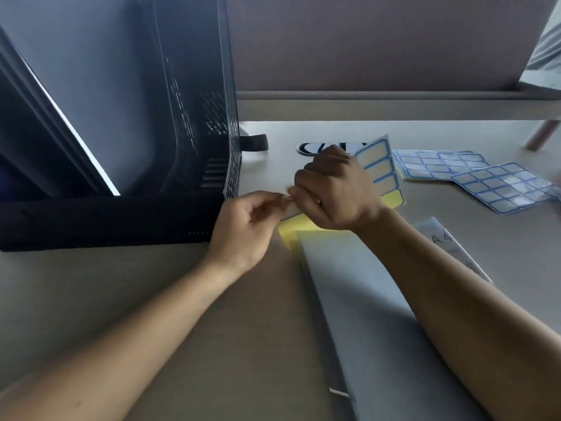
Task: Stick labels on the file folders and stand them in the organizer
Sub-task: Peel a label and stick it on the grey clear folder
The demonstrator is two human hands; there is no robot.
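Note:
My right hand (pixel 334 192) grips a label sheet (pixel 379 168) with blue-bordered labels and yellow backing, held above the table. My left hand (pixel 246 229) pinches a label (pixel 290 205) at the sheet's left edge, fingertips meeting those of the right hand. A grey file folder (pixel 364 314) lies flat on the table under my right forearm, with another folder marked A4 (pixel 446 241) beneath it. The black mesh organizer (pixel 188 117) stands at the left and holds a grey folder (pixel 100 95) upright.
Two more label sheets (pixel 437 165) (pixel 504 186) lie on the table at the right. A dark oval logo (pixel 309 148) marks the table behind my hands. A black strap (pixel 255 142) sticks out beside the organizer. A padded partition (pixel 364 41) closes the back.

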